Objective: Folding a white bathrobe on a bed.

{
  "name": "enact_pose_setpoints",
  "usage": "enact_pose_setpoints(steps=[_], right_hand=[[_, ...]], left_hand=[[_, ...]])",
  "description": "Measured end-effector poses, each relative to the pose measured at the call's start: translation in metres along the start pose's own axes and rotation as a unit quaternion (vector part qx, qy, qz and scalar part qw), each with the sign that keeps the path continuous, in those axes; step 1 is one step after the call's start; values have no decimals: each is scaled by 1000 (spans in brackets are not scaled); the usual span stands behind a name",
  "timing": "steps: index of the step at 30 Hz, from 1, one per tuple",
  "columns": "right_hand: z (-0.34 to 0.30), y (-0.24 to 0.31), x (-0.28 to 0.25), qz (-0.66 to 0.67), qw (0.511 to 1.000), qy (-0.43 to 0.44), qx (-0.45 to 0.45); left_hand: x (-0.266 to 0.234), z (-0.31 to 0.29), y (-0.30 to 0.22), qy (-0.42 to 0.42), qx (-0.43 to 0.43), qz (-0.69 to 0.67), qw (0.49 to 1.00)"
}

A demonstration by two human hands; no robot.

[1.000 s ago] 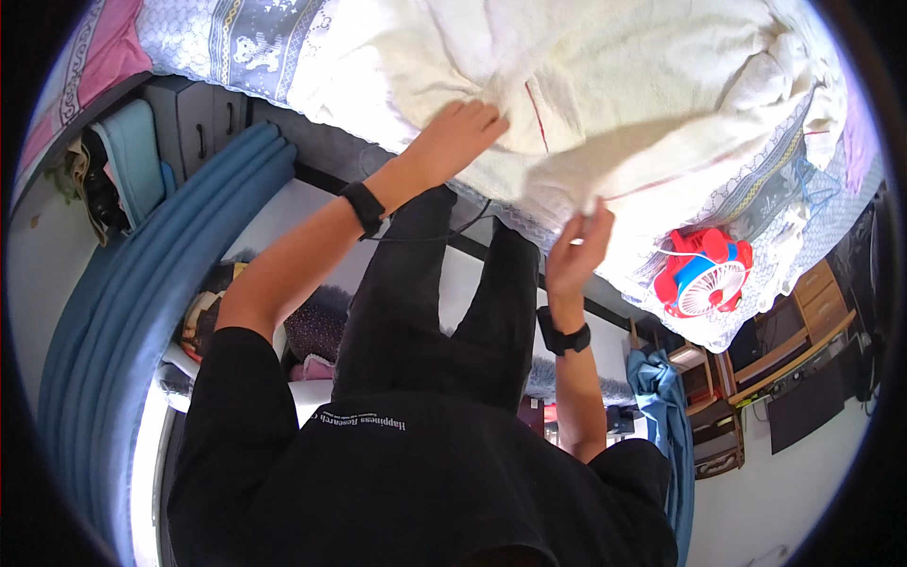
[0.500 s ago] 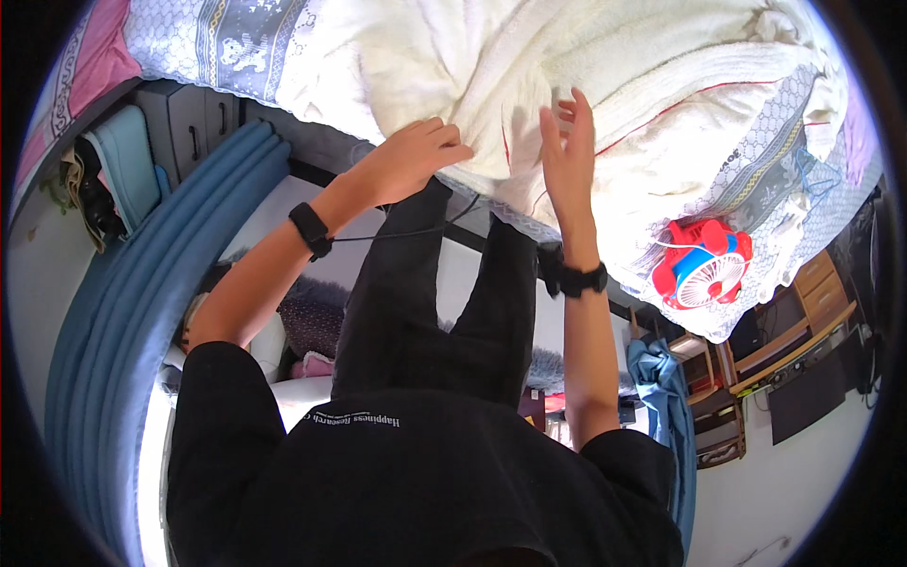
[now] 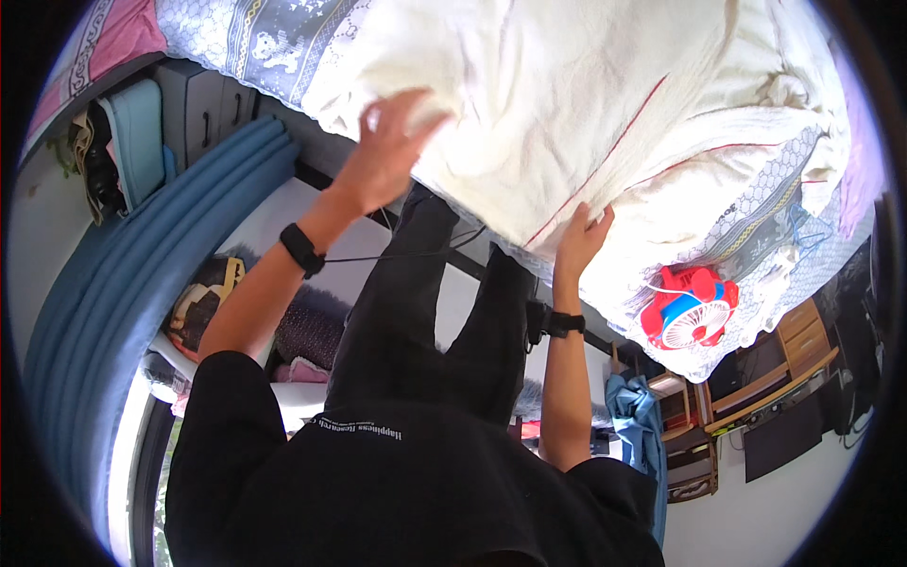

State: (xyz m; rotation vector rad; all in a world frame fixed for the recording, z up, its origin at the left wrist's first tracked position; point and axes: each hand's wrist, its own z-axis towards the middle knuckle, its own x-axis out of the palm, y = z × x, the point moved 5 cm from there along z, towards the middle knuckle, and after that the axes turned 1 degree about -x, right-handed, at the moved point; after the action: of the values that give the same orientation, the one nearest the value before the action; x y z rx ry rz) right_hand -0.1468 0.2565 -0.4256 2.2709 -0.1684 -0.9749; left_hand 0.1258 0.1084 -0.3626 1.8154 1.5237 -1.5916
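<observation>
Working cream cloth (image 3: 510, 132) across near side of bed (image 3: 298, 42). Resting right hand (image 3: 579, 249) at near edge, can't tell if pinching; holding left hand (image 3: 381, 159) apart to left, fingers parted. Best to tension evenly, flatten folds outward, clear of fan (image 3: 694, 307) at right.

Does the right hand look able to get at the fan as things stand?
Probably yes: the fan sits to the right of the right hand, and nothing upright shows between them.
</observation>
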Motion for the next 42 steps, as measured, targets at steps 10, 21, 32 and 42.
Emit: enact_pose_setpoints(steps=[10, 21, 32, 42], right_hand=[[25, -18, -5, -24, 995, 94, -40], [49, 23, 23, -126, 967, 223, 8], [132, 79, 56, 117, 985, 77, -98], [151, 87, 25, -212, 931, 298, -14]], left_hand=[[-25, -59, 104, -141, -23, 4, 990], [-12, -77, 143, -44, -144, 111, 982], [-7, -67, 146, 62, -220, 53, 972], [-62, 187, 8, -207, -52, -50, 976]])
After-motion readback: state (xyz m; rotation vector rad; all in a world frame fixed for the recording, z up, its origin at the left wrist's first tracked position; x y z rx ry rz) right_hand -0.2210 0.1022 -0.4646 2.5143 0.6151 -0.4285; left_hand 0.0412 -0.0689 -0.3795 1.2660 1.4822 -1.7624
